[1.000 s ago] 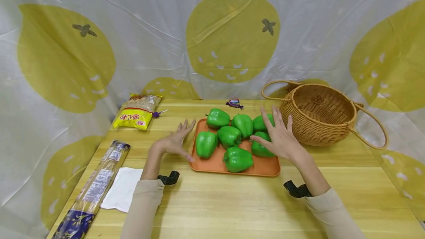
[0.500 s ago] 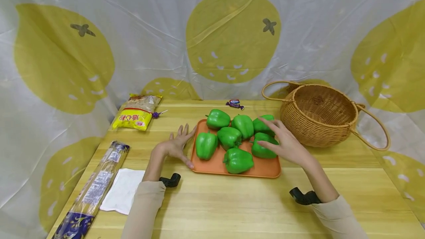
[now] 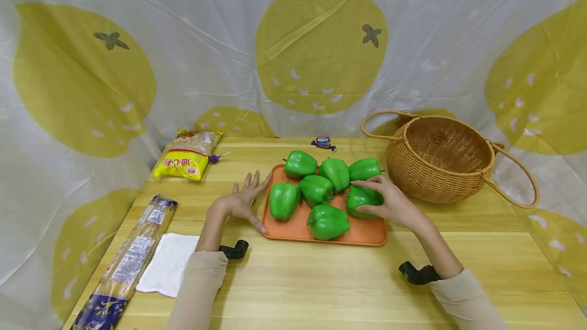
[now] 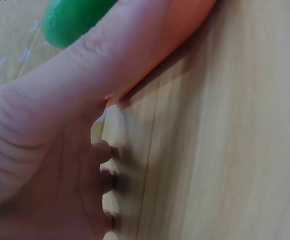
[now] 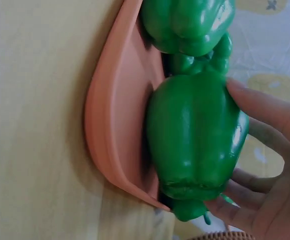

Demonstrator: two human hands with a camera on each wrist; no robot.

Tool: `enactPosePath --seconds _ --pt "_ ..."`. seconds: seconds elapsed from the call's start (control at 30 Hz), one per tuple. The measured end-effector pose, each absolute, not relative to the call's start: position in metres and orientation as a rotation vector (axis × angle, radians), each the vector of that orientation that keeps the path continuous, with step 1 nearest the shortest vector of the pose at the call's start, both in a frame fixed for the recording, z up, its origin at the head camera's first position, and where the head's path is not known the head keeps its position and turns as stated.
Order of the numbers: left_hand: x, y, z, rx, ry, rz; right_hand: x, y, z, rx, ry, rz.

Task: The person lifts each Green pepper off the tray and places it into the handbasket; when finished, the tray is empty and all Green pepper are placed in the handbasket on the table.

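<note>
Several green bell peppers lie in an orange tray [image 3: 364,233] at the middle of the table. My right hand [image 3: 395,204] curls its thumb and fingers round the right-hand bell pepper [image 3: 363,198]. In the right wrist view, the thumb rests on one side of this bell pepper [image 5: 195,135] and the fingers reach round its other side. The pepper is still over the tray. Along the tray's left rim, my left hand [image 3: 236,204] has its fingers spread, with the thumb against the rim and the fingertips down on the wood in the left wrist view.
A wicker basket [image 3: 440,177] with two handles stands right of the tray. Behind the tray lies a wrapped candy [image 3: 323,143]. To the left are a yellow food bag [image 3: 185,159], a lollipop [image 3: 214,158], a white cloth [image 3: 168,264] and a long noodle packet [image 3: 133,258].
My right hand has come down from above the tray, its spread fingers closing round the right-hand bell pepper. The left hand has moved slightly onto the tray's left rim.
</note>
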State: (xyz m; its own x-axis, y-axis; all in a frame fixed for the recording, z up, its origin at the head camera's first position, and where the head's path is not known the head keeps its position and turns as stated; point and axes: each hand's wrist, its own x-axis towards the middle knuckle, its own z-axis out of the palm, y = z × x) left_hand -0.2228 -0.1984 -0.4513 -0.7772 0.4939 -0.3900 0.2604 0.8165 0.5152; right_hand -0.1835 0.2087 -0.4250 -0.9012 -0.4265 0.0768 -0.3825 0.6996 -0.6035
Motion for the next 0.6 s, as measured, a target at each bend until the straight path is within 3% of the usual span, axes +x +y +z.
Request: enactPosePath --seconds 0.6 --pt "-0.223 -0.198 -0.452 0.561 2.483 0.585 -0.184 0.219 -0.404 -0.684 2.87 -0.866"
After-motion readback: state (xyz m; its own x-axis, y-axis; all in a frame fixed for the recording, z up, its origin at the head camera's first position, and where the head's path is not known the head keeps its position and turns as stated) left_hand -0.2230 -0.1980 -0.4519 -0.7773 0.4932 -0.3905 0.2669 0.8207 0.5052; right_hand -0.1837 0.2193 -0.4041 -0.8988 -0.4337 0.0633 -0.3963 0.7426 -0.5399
